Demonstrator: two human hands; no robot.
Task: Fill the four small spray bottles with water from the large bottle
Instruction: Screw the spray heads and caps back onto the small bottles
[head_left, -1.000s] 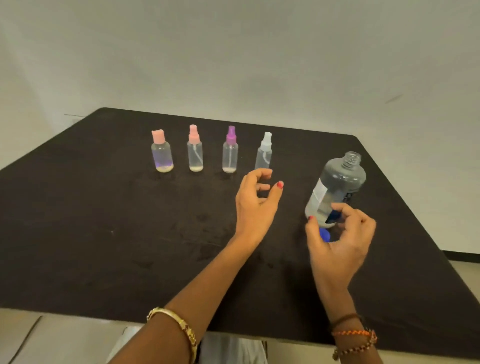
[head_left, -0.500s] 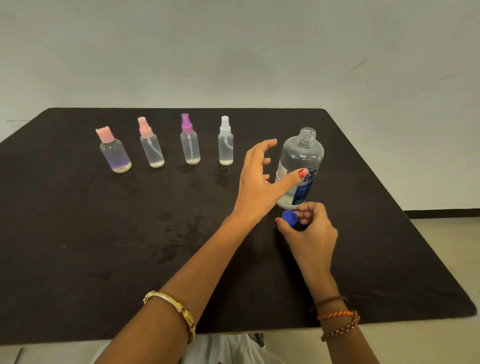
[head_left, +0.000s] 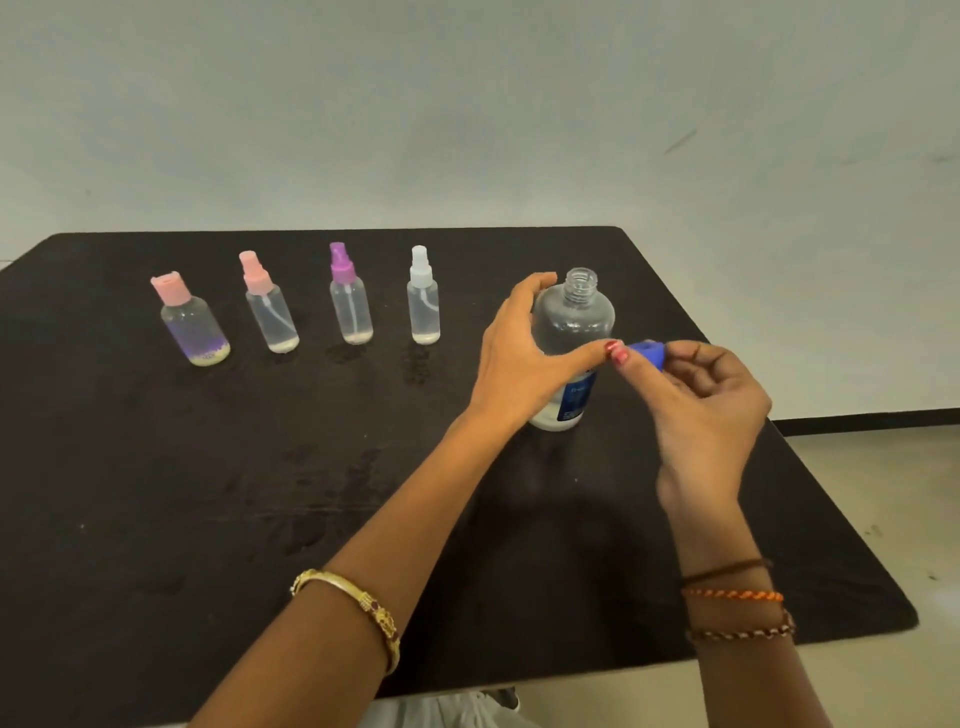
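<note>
Gripping the uncapped large bottle (head_left: 571, 332) on a black table (head_left: 156, 493), the left hand (head_left: 519, 358) curls around it. The right hand (head_left: 701, 410) pinches its blue cap (head_left: 649, 353) just beside.

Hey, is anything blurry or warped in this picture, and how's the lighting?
Head view: blue cap in the right hand is motion-smeared; the table edges bow from the wide-angle lens; light is soft and even, with faint shadows under the small bottles.

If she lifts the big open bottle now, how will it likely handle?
The large bottle looks like thin clear plastic, so it may flex under the left hand. Its neck is uncapped, so tilting could spill. The blue cap is in the right hand.
</note>
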